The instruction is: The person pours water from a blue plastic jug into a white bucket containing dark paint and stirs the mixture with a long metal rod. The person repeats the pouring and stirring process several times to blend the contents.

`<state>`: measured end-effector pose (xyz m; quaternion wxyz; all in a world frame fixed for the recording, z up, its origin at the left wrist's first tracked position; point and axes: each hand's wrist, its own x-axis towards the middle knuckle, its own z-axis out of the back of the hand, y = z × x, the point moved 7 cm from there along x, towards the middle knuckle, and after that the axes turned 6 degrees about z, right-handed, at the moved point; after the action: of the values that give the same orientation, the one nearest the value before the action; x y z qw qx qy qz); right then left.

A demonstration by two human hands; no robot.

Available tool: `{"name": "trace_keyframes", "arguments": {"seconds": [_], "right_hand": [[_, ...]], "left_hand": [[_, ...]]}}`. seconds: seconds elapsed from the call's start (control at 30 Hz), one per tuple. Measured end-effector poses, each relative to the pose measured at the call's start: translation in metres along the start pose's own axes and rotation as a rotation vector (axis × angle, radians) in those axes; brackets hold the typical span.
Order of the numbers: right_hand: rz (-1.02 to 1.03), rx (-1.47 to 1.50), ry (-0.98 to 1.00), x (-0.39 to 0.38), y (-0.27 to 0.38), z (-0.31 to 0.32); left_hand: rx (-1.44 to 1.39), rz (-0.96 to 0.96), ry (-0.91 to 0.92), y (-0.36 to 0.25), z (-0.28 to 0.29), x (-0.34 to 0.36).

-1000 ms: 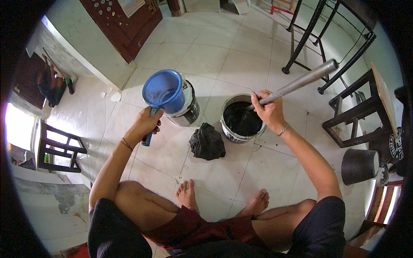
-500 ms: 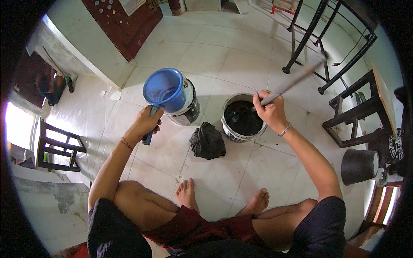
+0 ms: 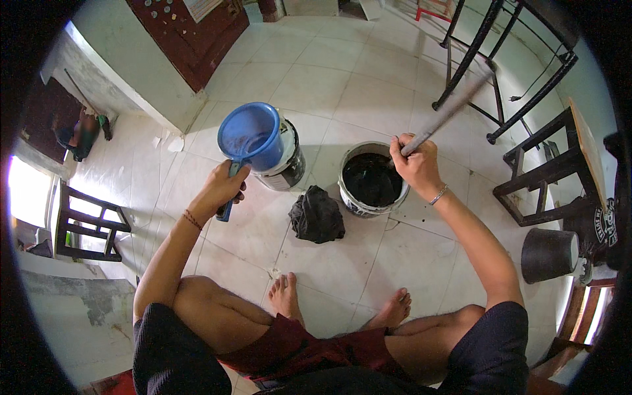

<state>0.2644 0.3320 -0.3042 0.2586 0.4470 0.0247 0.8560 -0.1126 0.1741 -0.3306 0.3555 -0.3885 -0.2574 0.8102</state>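
My left hand (image 3: 225,187) is closed round the handle of a blue plastic dipper (image 3: 250,135). The dipper is held above a white and black bucket (image 3: 293,164), and its bowl looks wet inside. My right hand (image 3: 419,164) grips a long grey stick (image 3: 454,105), which slants up to the right. Its lower end goes down behind my hand toward a second bucket (image 3: 343,197) filled with dark, wet material (image 3: 372,181). Between the two buckets, a little nearer me, a crumpled black plastic bag (image 3: 316,215) rests on the tiles.
Black metal legs of a tall stand (image 3: 471,56) rise at the far right. A wooden stool (image 3: 550,168) and a black bucket (image 3: 550,255) lie to the right, and a dark stool (image 3: 92,224) is at the left. A wall corner (image 3: 151,72) juts in beyond the left bucket.
The stick and my right hand have shifted slightly, its upper end tilting a bit higher, and the dark material's surface looks different. My left hand and the dipper have barely moved.
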Motion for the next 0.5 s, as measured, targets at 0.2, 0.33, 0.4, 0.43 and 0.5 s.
{"name": "trace_keyframes", "arguments": {"seconds": [0.2, 0.33, 0.4, 0.43, 0.5], "right_hand": [[-0.255, 0.192, 0.081, -0.004, -0.008, -0.014], [-0.462, 0.424, 0.0, -0.014, -0.012, -0.019], [-0.282, 0.276, -0.001, -0.009, -0.007, -0.009], [-0.181, 0.163, -0.004, -0.005, -0.005, -0.003], [0.028, -0.078, -0.011, 0.0, 0.002, 0.005]], "left_hand": [[-0.004, -0.003, -0.008, -0.001, 0.001, 0.0], [0.004, -0.027, -0.004, -0.003, 0.001, 0.0], [-0.001, -0.02, -0.011, -0.001, 0.0, 0.001], [0.003, -0.011, 0.005, 0.0, -0.001, 0.001], [0.012, 0.018, 0.032, 0.003, -0.002, 0.002]]}}
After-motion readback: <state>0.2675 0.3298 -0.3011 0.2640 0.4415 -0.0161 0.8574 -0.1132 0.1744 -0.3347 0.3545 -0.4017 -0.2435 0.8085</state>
